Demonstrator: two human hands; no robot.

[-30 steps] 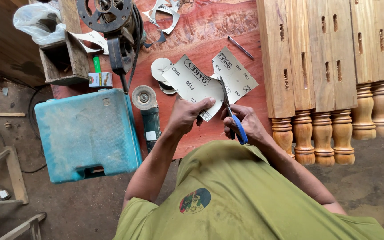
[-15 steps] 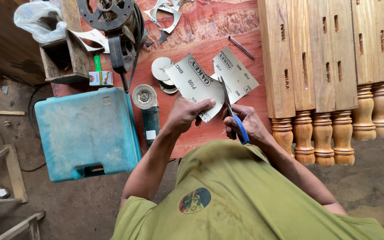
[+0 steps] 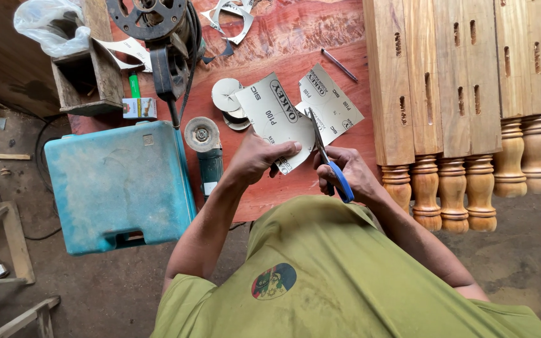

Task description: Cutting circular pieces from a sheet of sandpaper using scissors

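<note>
Over the near edge of a reddish wooden bench top, seen from the head camera, the person's left hand pinches a sheet of sandpaper, thumb on its pale printed backing and the other fingers underneath, so the hand is clamped on the sheet's lower end. The sheet is held tilted just above the bench, its far corner pointing away from the body. The right hand is closed around the blue handles of a pair of scissors, whose blades point away and meet the sheet's right edge; whether the blades are parted or together cannot be told. A second sandpaper sheet lies flat on the bench just beyond, partly under the blades. Beside the held sheet's left corner lie cut round discs. An angle grinder rests near the left forearm, and a dusty blue tool case stands beside it at the bench's left end. Farther off sit a router, curved paper offcuts and a thin metal rod. Turned wooden legs lie side by side on the right, near the right hand but not touching it.
</note>
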